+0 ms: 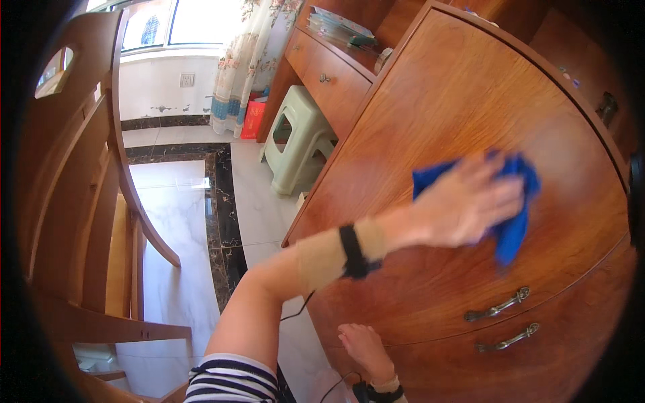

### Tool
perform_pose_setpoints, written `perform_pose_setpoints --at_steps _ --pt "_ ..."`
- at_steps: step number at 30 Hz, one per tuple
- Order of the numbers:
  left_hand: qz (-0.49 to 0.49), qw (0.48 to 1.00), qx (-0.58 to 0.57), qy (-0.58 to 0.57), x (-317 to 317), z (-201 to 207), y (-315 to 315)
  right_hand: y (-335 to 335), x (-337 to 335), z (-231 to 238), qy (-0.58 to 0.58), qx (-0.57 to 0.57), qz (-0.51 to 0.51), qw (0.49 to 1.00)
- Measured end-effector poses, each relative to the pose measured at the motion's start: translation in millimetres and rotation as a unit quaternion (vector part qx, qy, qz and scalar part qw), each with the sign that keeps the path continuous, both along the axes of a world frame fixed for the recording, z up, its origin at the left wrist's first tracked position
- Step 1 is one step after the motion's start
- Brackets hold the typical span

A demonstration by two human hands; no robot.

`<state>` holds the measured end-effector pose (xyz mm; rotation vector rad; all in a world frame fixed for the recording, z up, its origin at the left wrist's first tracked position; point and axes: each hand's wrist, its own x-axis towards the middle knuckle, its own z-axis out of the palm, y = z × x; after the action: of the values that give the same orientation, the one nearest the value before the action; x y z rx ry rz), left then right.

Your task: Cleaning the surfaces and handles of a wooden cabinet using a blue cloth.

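Grip: the left hand point(467, 201) lies back up over the blue cloth point(514, 235), fingers reaching across it; motion blur hides whether they pinch the fabric or only press on it, so I cannot tell.
Blue cloth: it is on the glossy cabinet front point(457, 114), bunched under the hand, one corner showing left of the knuckles and more fabric beyond the fingertips.
Right hand point(366, 346): low in view, near the cabinet front's lower left part, fingers side by side, extended and slightly bent; whether it touches the wood I cannot tell.
Left arm: a striped sleeve point(232, 381) at the elbow end, a tan wrap point(322, 258) and black strap point(353, 252) nearer the wrist, a thin dark cable point(299, 309) hanging below.
Metal handles: the upper handle point(497, 305) and the lower handle point(508, 337) sit on either side of a seam, below the cloth in view.
Stool: the pale green stool point(295, 134) stands beside a wooden drawer point(332, 84).
Chair: a wooden chair point(67, 168) fills the left side.
Window side: a floral curtain point(245, 64) hangs near a red item point(252, 121); the wall socket point(187, 80) is to its left.
Floor: pale tiles point(252, 208) with a dark border point(227, 262).
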<state>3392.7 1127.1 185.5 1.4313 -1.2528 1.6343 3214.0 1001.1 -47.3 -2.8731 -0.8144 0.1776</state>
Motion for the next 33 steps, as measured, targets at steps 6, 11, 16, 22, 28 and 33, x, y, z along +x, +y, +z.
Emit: perform_pose_setpoints --at_steps 6,11,16,22,28,33 --pt "0.318 0.891 -0.295 -0.133 174 140 87 8 -13 25 -0.061 0.055 0.004 0.997" --pt "0.134 0.990 -0.030 0.023 -15 130 -7 -18 -29 39 -0.002 -0.044 -0.039 0.998" --pt "-0.078 0.982 0.050 -0.162 -66 111 -70 -4 -45 85 -0.057 -0.004 -0.012 0.998" --pt "0.069 0.992 -0.108 -0.012 64 135 30 -23 -115 212 -0.176 0.089 -0.026 0.980" --pt "0.136 0.982 0.028 0.132 1 107 -13 -54 -193 320 -0.486 -0.008 -0.345 0.803" --pt "-0.070 0.985 -0.038 -0.154 -57 76 -55 -40 -160 304 -0.524 -0.078 -0.248 0.811"
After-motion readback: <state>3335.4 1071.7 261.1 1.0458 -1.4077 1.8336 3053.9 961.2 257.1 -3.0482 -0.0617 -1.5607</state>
